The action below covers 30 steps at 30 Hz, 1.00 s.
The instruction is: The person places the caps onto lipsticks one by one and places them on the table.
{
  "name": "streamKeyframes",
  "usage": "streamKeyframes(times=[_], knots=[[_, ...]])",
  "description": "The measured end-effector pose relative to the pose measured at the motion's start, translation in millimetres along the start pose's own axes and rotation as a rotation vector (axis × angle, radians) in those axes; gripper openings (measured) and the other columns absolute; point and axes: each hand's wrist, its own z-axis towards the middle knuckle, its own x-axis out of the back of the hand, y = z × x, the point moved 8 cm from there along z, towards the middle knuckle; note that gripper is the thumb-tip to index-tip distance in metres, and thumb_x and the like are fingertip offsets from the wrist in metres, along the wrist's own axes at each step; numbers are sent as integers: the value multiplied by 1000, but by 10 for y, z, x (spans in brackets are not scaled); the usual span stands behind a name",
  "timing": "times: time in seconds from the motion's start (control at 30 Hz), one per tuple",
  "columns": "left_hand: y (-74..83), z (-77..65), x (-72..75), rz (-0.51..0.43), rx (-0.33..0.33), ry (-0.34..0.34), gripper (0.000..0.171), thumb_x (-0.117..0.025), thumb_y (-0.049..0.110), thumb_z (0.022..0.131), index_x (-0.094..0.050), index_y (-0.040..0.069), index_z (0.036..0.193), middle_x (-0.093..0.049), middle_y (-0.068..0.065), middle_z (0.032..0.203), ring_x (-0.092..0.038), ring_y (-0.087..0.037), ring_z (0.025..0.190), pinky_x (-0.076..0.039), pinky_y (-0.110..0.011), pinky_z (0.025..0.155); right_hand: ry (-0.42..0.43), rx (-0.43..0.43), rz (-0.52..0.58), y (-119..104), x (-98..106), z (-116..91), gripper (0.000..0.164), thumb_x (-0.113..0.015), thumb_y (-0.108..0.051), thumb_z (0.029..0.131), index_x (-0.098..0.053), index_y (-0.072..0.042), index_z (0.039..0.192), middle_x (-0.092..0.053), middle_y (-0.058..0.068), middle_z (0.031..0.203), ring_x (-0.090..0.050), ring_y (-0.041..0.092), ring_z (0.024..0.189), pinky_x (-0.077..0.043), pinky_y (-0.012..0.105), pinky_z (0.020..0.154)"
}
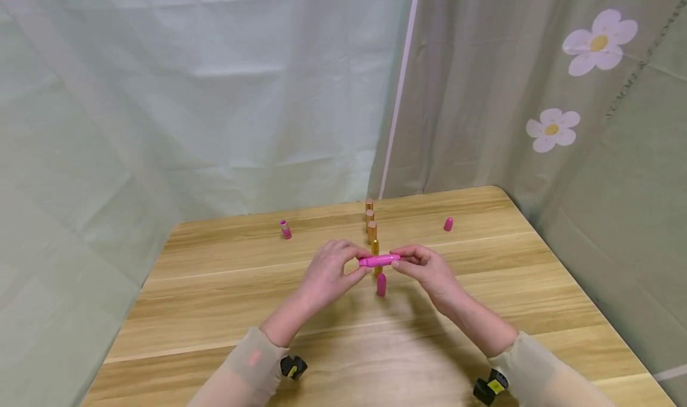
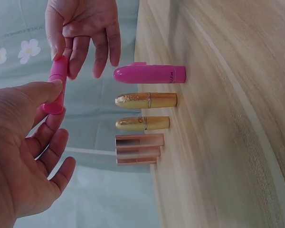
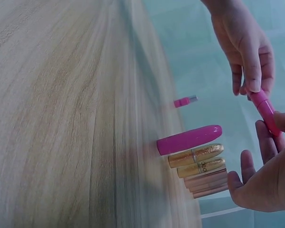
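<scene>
A pink lipstick tube [image 1: 379, 261] is held level between both hands above the table. My left hand [image 1: 331, 273] pinches its left end between thumb and fingers, and my right hand [image 1: 429, 276] pinches the right end the same way. Just below it, a row of upright lipsticks runs away from me. Nearest is a closed pink lipstick [image 2: 149, 74]. Behind it come two gold lipsticks, one with a textured cap [image 2: 146, 100] and one smoother [image 2: 142, 123], then three rose-gold tubes [image 1: 372, 232]. In the head view the held tube partly hides the gold ones.
An uncapped pink lipstick base [image 1: 286, 230] with a silvery collar stands toward the back left of the wooden table [image 1: 214, 311]. At the back right stands a pink cap [image 1: 448, 224]. Pale curtains [image 1: 257, 96] hang behind the table, with a flower print on the right.
</scene>
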Motion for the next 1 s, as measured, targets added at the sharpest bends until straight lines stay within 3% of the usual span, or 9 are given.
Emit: streamKeyframes(times=[0.43,0.77,1.0], knots=[[18,-11,-20,-21,-17,8,20,-80,27,91,-77,20,110,-68,5,108,-57,-19,106,-46,-42,93,-5,38,-57,-12,12,-13,35,-76,-16,94,-67,6,121,-74,7,105,-66,19,103,-50,34,95],[15,-35,-42,-29,-4,3,22,-79,29,92,-77,20,112,-66,7,106,-55,-17,105,-47,-40,92,4,31,-81,-4,13,-29,31,-78,-20,93,-72,-2,117,-74,10,108,-64,22,100,-49,44,91],[4,-46,-54,-45,10,7,21,-80,26,91,-77,20,112,-64,8,103,-54,-15,102,-47,-39,88,-5,40,-87,-1,3,-38,32,-77,-20,93,-71,-1,117,-74,9,107,-64,21,100,-50,44,92]])
